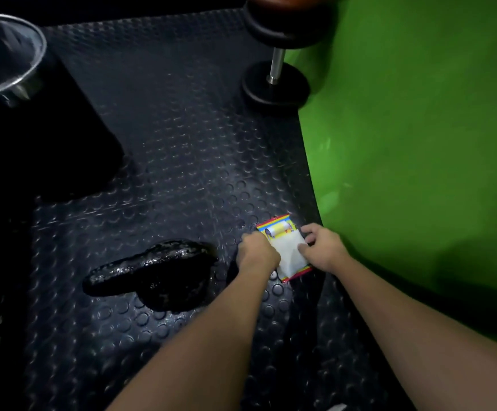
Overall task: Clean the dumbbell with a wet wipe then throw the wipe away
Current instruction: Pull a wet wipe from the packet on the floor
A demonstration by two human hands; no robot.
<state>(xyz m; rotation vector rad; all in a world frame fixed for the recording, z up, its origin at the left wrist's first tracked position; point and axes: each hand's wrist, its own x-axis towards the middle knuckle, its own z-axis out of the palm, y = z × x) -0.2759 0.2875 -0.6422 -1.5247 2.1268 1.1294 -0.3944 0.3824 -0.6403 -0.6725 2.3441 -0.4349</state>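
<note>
A colourful wet wipe pack lies on the black studded floor mat beside the green wall. A white wipe lies over its top. My left hand holds the pack's left side with curled fingers. My right hand pinches the wipe at the pack's right side. A black dumbbell lies on the mat to the left of my hands, its surface glossy and speckled.
A bin with a clear liner and metal rim stands at the far left. A second dumbbell stands upright at the back by the green wall. A dark block sits beside the bin.
</note>
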